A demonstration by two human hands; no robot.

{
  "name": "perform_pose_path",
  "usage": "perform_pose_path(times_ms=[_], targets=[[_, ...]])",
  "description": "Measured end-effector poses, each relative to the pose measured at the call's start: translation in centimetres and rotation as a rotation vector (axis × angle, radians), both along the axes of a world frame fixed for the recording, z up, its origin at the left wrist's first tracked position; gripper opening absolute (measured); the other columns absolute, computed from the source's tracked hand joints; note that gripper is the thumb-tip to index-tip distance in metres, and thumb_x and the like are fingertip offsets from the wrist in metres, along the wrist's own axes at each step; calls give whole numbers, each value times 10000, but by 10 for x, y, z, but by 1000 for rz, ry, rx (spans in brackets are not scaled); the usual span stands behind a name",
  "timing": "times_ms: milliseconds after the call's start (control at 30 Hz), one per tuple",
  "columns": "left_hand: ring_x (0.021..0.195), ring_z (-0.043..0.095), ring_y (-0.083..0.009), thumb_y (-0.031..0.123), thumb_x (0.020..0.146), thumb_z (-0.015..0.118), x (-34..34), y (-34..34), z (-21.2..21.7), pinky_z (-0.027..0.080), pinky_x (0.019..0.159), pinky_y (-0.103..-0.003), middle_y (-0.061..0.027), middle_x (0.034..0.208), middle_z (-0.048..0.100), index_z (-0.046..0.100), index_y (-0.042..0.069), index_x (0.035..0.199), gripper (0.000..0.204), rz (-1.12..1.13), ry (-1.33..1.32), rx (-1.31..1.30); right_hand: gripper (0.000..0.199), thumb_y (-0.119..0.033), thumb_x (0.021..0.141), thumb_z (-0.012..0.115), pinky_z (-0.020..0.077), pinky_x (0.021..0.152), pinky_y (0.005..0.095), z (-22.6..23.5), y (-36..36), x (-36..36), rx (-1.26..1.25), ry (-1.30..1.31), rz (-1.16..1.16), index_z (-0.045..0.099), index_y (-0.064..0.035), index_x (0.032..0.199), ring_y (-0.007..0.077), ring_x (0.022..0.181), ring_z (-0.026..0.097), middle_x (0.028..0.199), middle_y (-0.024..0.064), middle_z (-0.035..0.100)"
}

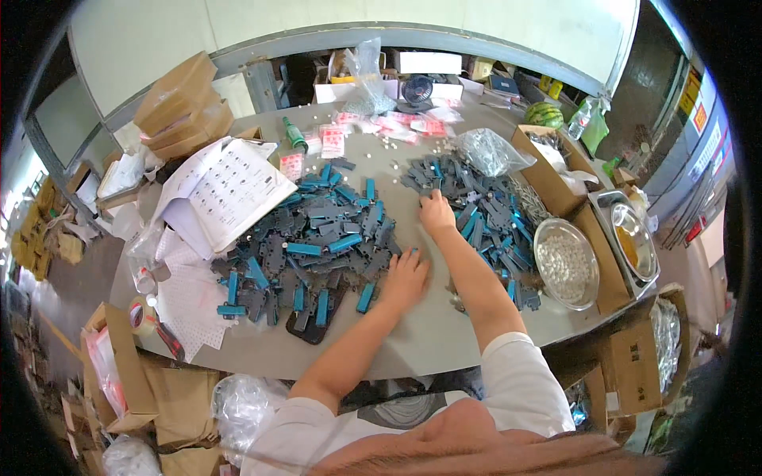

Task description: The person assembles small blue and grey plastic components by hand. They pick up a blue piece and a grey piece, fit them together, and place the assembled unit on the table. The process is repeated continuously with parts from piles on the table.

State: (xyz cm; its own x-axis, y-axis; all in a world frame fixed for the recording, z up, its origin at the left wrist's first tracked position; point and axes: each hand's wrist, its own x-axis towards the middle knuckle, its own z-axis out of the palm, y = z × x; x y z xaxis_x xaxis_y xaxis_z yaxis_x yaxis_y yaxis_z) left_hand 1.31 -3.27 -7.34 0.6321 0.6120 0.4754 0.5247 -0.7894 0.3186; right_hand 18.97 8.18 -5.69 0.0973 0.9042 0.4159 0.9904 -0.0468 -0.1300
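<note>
My left hand (406, 279) lies low over the grey table at the right edge of a pile of dark grey and blue plastic parts (317, 230). Its fingers are apart, and a small bit of blue shows at the fingertips. Farther off, my right hand (436, 214) reaches the left edge of a second pile of similar parts (484, 210). The fingers there are bent and close together; whatever they grip is hidden. A single blue part (366, 297) rests beside my left wrist. Partly under the left pile lies a dark phone-like slab (313, 324).
A steel bowl of small white pieces (565, 266) stands right of the right pile, by cardboard boxes (552, 170). Printed sheets (226, 190) lie at the left. Along the back are a green bottle (294, 135), pink-white packets (332, 141), a small fan (417, 91) and a watermelon (544, 115).
</note>
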Motion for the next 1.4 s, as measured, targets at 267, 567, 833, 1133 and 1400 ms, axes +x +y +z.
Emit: perform_pose_path(times_ms=[267, 567, 833, 1133, 1400], targets=[[1264, 370, -359, 159, 801, 628, -10, -8, 14, 281, 1039, -555, -176, 1292, 456, 568, 40, 1108, 335, 25, 9, -104, 150, -111, 713, 639, 514, 766, 445, 53, -45, -15, -272, 198, -20, 608, -9, 818, 383, 866, 618, 836, 236, 636], [1257, 381, -339, 158, 814, 616, -3, 1, 3, 274, 1048, -548, -131, 1298, 463, 575, 58, 1082, 289, 13, -50, -150, 116, -89, 769, 548, 502, 732, 451, 47, 37, 12, 68, 266, -181, 619, -44, 849, 400, 839, 617, 844, 214, 624], [1238, 404, -305, 143, 798, 638, -6, 3, 4, 299, 1030, -534, -119, 1241, 500, 575, 71, 1076, 294, -11, -149, -122, 330, -275, 745, 710, 530, 801, 388, 23, 63, -1, -198, 55, -303, 645, -13, 935, 323, 903, 647, 986, 196, 646], [1196, 442, -326, 143, 812, 623, -7, 0, 9, 353, 998, -499, -124, 1211, 521, 580, 55, 1066, 273, -12, -163, -95, 176, -129, 795, 596, 534, 806, 381, 52, 48, -10, -267, 122, -379, 664, -17, 913, 313, 931, 653, 997, 183, 661], [1008, 565, -191, 226, 932, 543, -5, 17, 8, 479, 874, -365, -80, 1084, 567, 528, 52, 1139, 271, -224, -1224, -1263, 132, -70, 723, 712, 412, 540, 253, 65, -87, -28, -200, 1017, 304, 586, -33, 722, 95, 598, 520, 661, 22, 580]])
